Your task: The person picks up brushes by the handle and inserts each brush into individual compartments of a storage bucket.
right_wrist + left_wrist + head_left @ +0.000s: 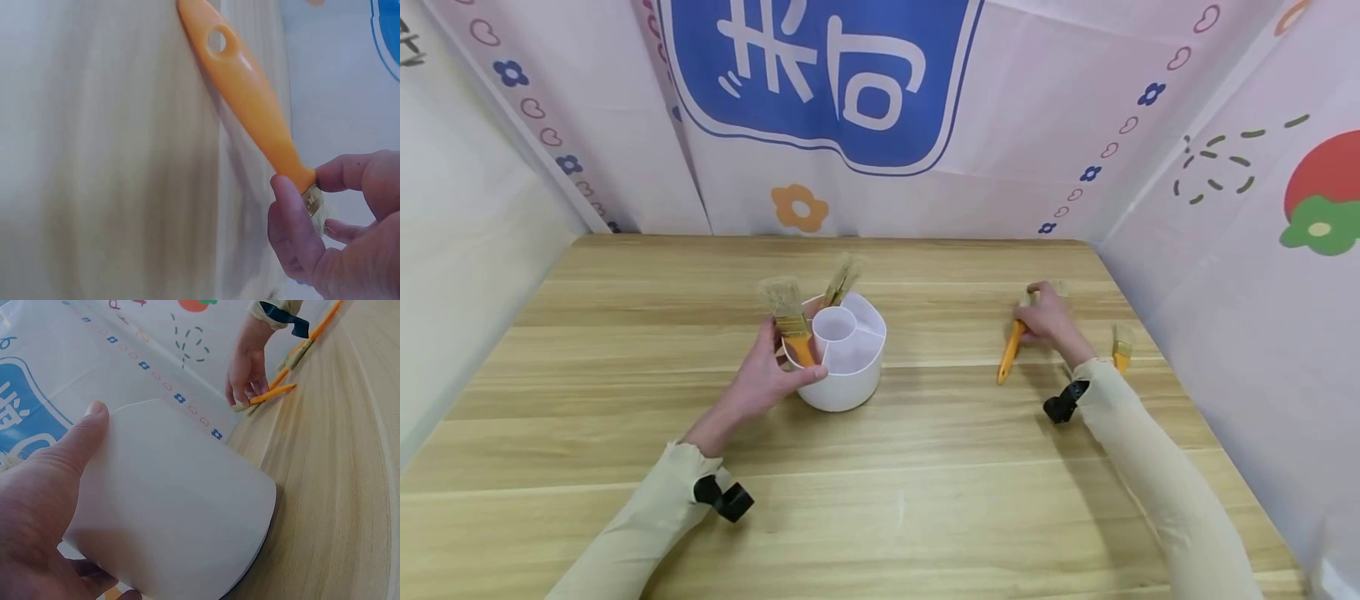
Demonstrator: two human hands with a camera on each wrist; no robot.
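Note:
A white round divided holder (853, 383) stands on the table with a small cup in its middle. Two paintbrushes are in it, bristles up: a wide orange-handled brush (792, 323) at the left and another brush (840, 282) at the back. My left hand (756, 379) grips the holder's left side, its thumb (87, 434) along the outer wall. Over at the right, my right hand (1048, 317) pinches a paintbrush (250, 100) around its metal band, with the orange handle sticking out toward the front. Most of that brush's bristles are hidden by the fingers.
Another paintbrush (1122, 350) lies beyond the right wrist, partly covered by the sleeve. More orange handles (325, 319) show near the right arm in the left wrist view. Printed cloth walls (1015, 125) border the wooden table (925, 500) at the back and sides.

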